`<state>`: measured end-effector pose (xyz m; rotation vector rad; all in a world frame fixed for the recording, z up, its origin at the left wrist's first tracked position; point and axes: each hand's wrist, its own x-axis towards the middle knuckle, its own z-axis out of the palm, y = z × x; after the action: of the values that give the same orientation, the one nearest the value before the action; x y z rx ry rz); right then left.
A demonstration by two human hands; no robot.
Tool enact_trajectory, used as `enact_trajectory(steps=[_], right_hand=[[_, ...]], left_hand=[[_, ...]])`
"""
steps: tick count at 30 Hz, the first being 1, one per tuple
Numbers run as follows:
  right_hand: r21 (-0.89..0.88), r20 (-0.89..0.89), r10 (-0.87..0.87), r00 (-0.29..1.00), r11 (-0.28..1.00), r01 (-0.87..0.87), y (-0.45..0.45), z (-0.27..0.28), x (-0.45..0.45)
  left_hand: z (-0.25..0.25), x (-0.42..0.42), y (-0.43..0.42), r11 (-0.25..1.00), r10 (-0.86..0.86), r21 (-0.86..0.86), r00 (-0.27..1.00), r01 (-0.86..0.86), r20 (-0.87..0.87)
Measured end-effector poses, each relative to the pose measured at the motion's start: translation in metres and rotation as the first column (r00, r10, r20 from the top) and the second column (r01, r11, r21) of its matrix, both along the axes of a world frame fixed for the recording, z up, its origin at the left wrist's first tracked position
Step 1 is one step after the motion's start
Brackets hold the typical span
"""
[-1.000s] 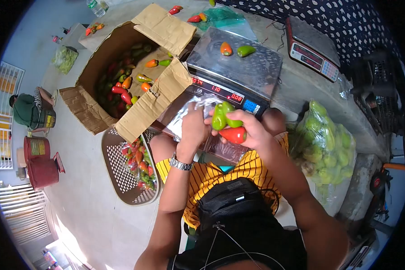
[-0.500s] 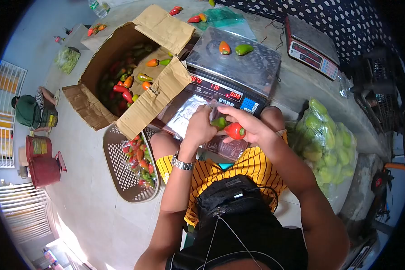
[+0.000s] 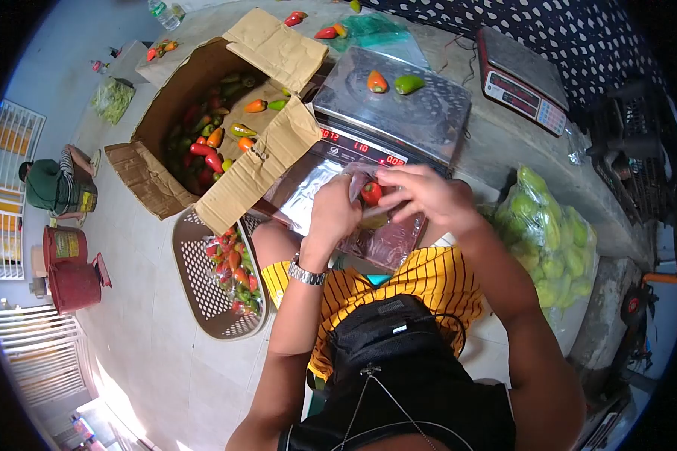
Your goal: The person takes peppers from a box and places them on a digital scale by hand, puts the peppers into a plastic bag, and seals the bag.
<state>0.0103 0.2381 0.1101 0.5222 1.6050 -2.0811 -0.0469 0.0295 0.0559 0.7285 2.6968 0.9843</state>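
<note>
Handling, our judgement: we took the red pepper (image 3: 371,194) for a light pc., firm but hollow, w/ smooth, slick skin apt to roll in the fingers; a hard squeeze could crack or bruise it. Best grip, we thought, was round the thick middle, approx. halfway along. The clear bag (image 3: 359,173) looked v. thin, limp & clingy, easily torn by a stem or nail; we'd have held it by the rim, mouth spread.

Position: we saw the pepper betw. the two hands, in front of the scale (image 3: 368,120), on its near side; it seemed to sit within the bag, though film & fingers hid part.

Hands: we noted the left hand (image 3: 335,207) w/ fingers curled in, pinching the bag's edge on the left side. Right hand (image 3: 432,195) was spread wide, fingers loose & a bit blurred, just right of the pepper; we couldn't tell if the fingertips touched pepper or film. Hands were near each other, not clasped.

Around: we logged an orange pepper (image 3: 377,82) & a green pepper (image 3: 409,84) on the scale's plate, a cardboard box (image 3: 252,169) w/ more peppers at far left, & a basket (image 3: 199,278) w/ bagged peppers, near left.
</note>
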Motion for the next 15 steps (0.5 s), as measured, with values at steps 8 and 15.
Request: enact_trajectory(steps=[8, 15], right_hand=[[0.879, -0.474, 0.183, 0.861, 0.158, 0.45, 0.082, -0.025, -0.144], [0.991, -0.133, 0.122, 0.984, 0.027, 0.131, 0.033, -0.036, -0.218]], left_hand=[[0.024, 0.001, -0.001, 0.987, 0.028, 0.158, 0.99, -0.006, -0.138], [0.034, 0.006, -0.007, 0.975, 0.045, 0.22, 0.996, -0.027, -0.079]])
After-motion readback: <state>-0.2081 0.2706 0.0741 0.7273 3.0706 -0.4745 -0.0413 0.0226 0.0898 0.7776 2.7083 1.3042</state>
